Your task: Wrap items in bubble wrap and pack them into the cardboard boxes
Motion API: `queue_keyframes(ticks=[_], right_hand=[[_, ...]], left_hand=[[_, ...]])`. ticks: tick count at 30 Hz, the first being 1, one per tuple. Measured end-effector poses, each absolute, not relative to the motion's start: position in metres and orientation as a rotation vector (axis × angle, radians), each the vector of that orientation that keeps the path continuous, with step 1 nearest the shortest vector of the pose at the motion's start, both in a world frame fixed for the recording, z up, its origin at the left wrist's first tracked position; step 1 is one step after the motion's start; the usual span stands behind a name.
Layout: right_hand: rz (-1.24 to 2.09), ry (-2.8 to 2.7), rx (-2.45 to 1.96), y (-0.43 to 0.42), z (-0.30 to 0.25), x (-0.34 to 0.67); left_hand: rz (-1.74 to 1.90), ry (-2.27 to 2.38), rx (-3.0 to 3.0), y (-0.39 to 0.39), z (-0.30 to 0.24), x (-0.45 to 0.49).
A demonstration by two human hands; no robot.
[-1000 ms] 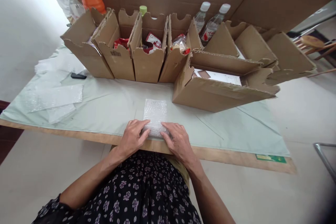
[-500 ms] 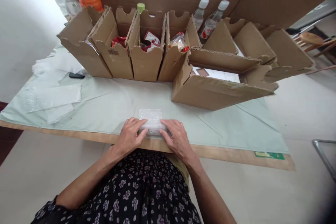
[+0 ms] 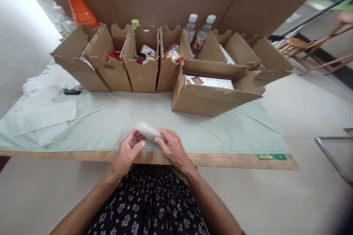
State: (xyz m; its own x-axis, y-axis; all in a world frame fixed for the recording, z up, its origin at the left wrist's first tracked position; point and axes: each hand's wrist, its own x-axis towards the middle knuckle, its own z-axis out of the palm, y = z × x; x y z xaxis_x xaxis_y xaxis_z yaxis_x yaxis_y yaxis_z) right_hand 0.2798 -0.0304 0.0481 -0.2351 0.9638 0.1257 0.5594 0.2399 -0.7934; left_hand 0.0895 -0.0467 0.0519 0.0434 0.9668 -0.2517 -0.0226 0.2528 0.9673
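Note:
A small roll of bubble wrap [image 3: 149,130] is held just above the cloth near the table's front edge, tilted with its left end farther from me. My right hand [image 3: 171,146] grips its right end between thumb and fingers. At the other end, my left hand [image 3: 129,149] is open, its fingers curved beside and below the roll and the thumb apart from it. Whether anything is inside the wrap cannot be made out.
Several cardboard boxes [image 3: 143,77] stand along the back, some with red packets inside. Flat bubble wrap sheets [image 3: 52,115] and a black object [image 3: 72,91] lie at left. Behind the boxes are an orange bottle [image 3: 79,7] and clear bottles [image 3: 202,35].
The bubble wrap, partly flat on the table and under both hands before, is now fully rolled up and lifted. My left hand has loosened and moved left; the view has shifted.

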Motion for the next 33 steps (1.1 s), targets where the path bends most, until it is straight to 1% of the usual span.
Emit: queue_keyframes(ticks=[2, 6, 10, 13, 16, 18, 20, 22, 24, 26, 28, 31, 33], right_hand=[[0.969, -1.877, -1.347, -0.043, 0.053, 0.283], [1.029, -1.717, -1.372, -0.056, 0.058, 0.31], [1.244, -1.573, -1.256, -0.052, 0.073, 0.343], [1.256, -1.632, -1.3, -0.047, 0.094, 0.361], [1.135, -1.679, -1.336, -0.049, 0.12, 0.387], [1.034, -1.655, -1.324, -0.054, 0.138, 0.412], [0.907, -1.559, -1.324, -0.058, 0.158, 0.439], [0.729, -1.396, -1.342, -0.056, 0.176, 0.465], [0.505, -1.221, -1.326, -0.043, 0.192, 0.488], [0.317, -1.112, -1.283, -0.018, 0.202, 0.507], [0.225, -1.102, -1.294, 0.01, 0.208, 0.524], [0.219, -1.226, -1.482, 0.042, 0.208, 0.54], [0.125, -1.353, -1.674, 0.05, 0.205, 0.544]], left_hand=[[0.968, 1.188, 1.01, -0.045, 0.055, 0.099], [0.929, 1.205, 1.156, -0.034, 0.064, 0.114], [0.703, 1.099, 1.502, -0.029, 0.073, 0.128], [0.599, 1.09, 1.666, -0.023, 0.082, 0.139], [0.635, 0.948, 1.868, 0.001, 0.11, 0.147], [0.757, 0.803, 2.041, 0.029, 0.141, 0.156], [0.871, 0.763, 2.203, 0.064, 0.175, 0.174], [0.854, 0.73, 2.36, 0.1, 0.204, 0.202], [0.705, 0.623, 2.517, 0.134, 0.221, 0.237], [0.525, 0.521, 2.626, 0.161, 0.225, 0.273], [0.347, 0.378, 2.697, 0.179, 0.218, 0.304], [0.125, 0.24, 2.772, 0.189, 0.201, 0.339], [0.023, 0.235, 2.804, 0.191, 0.194, 0.351]])
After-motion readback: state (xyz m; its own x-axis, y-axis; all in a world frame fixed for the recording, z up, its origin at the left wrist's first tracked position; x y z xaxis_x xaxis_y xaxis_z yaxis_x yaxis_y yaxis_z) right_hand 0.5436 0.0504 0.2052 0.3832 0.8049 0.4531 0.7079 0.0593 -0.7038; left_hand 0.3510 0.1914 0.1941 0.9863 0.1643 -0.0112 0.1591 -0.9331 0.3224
